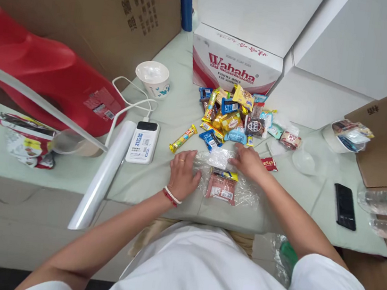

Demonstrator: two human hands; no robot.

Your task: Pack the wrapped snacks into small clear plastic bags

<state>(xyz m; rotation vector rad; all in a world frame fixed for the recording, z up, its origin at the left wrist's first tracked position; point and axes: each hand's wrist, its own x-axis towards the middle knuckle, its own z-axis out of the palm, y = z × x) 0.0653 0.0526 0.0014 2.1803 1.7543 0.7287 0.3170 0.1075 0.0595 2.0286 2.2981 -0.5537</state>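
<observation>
A clear plastic bag [248, 197] lies flat on the table in front of me. In it are a pink-red snack packet [221, 189] and a small yellow-and-dark wrapped snack [224, 174]. My left hand [184, 174] rests at the bag's left edge, thumb apart from the fingers, fingertips touching the plastic. At the bag's upper right is my right hand [248, 162], fingers apart, one finger reaching toward the snack pile [230, 119]. A blue packet [211, 139] and a yellow stick-shaped snack [183, 138] lie beyond my left hand. A red packet [269, 164] is beside my right wrist.
A white power bank [143, 143], a plastic roll [104, 176], a paper cup [153, 79] and a red jug [46, 73] stand left. A Wahaba-style water carton [236, 62] backs the pile. Rightward are a filled bowl [338, 141] and a phone [345, 206].
</observation>
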